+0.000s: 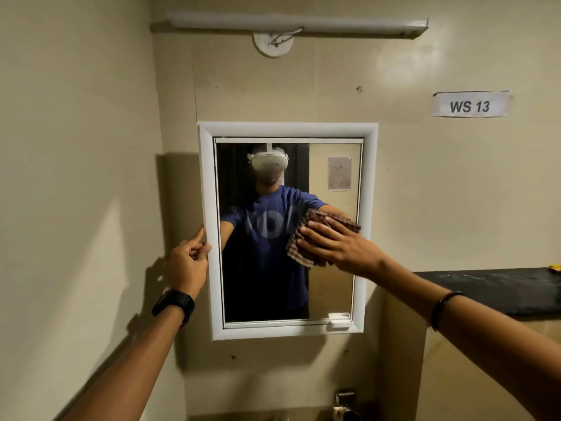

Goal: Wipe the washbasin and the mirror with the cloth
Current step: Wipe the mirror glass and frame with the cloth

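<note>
Flat right hand (337, 244) presses cloth (299, 253) on mirror (264, 284), left hand (188, 262) at frame (211, 177), pinch or touch unclear; I'd keep pressure even, overlap strokes, reach corners.

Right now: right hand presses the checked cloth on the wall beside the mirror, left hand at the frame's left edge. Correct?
No. The head view shows the right hand pressing the checked cloth on the mirror glass itself, not beside it. The left hand is at the frame's left edge, as stated.
</note>
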